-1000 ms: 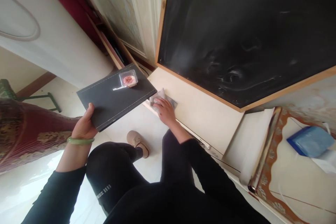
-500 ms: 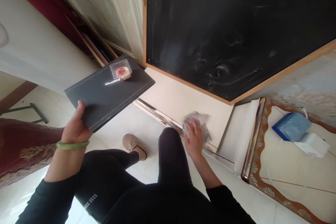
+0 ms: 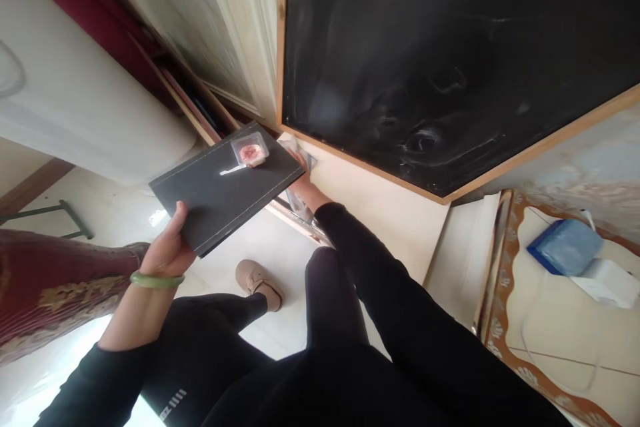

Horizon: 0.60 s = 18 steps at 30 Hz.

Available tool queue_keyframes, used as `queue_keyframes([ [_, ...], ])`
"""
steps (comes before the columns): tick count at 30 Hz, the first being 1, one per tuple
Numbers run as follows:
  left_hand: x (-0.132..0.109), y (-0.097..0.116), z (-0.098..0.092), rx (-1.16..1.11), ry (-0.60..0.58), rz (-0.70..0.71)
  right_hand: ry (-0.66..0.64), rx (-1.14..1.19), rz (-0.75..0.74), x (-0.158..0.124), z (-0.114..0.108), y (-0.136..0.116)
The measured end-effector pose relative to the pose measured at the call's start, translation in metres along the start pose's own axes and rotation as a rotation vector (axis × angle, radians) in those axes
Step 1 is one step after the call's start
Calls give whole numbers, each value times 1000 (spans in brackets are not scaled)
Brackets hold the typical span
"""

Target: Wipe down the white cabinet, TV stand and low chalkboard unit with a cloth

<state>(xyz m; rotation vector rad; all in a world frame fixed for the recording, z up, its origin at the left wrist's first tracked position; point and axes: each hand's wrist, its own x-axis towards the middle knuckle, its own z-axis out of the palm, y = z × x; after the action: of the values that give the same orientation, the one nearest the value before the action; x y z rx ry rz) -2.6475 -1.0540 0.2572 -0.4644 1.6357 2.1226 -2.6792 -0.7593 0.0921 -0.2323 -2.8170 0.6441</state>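
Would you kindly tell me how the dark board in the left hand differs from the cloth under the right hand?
The dark board is flat, rigid and black; the cloth is crumpled, soft and pale. The board is lifted in the air by the left hand and carries a small clear box; the cloth is pressed on the cream ledge by the right hand, largely hidden behind the board. Each is in one hand.

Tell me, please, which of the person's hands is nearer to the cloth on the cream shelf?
The right. The right hand rests on the cloth, partly hidden behind the black board. The left hand is apart from it, holding the board's near corner.
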Motion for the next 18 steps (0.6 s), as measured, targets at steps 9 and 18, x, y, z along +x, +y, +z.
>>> queue_keyframes([
  [9, 9, -20, -3, 61, -99, -123, -26, 48, 162, -48, -49, 60],
  [18, 10, -20, 18, 170, -158, -212, 221, -20, 402, -206, -60, 79],
])
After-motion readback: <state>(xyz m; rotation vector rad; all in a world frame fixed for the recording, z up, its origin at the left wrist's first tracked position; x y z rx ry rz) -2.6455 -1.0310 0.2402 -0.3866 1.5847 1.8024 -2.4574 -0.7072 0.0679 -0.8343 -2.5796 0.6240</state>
